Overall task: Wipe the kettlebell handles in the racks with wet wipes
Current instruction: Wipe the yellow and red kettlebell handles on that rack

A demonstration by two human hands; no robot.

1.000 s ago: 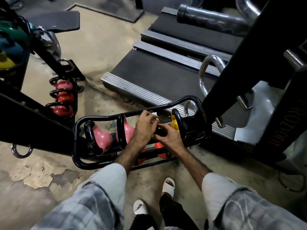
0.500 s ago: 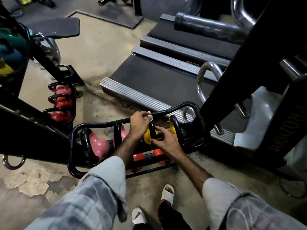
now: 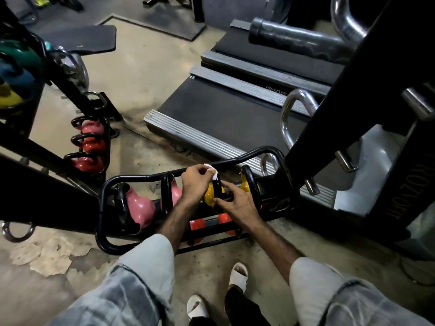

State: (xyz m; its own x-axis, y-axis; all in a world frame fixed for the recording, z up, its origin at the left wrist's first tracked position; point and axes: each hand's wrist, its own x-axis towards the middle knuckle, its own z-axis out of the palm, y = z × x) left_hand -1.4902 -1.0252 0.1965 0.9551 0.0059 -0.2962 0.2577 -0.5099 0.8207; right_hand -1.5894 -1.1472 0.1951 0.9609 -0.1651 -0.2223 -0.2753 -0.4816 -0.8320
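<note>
Head view: at the center of the frame, a person's left hand (image 3: 196, 181) pinches a white wet wipe (image 3: 211, 171) against the black handle (image 3: 217, 187) of a yellow kettlebell (image 3: 210, 196) in a low black rack (image 3: 106, 208) on the floor. The right hand (image 3: 237, 203) grips the same handle lower down. Pink kettlebells (image 3: 141, 208) sit at left.

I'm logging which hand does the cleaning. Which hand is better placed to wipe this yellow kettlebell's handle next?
Left. The left hand already pinches the wet wipe at the top of the black handle of the yellow kettlebell. The right hand grips that handle lower down, likely steadying it.
</note>
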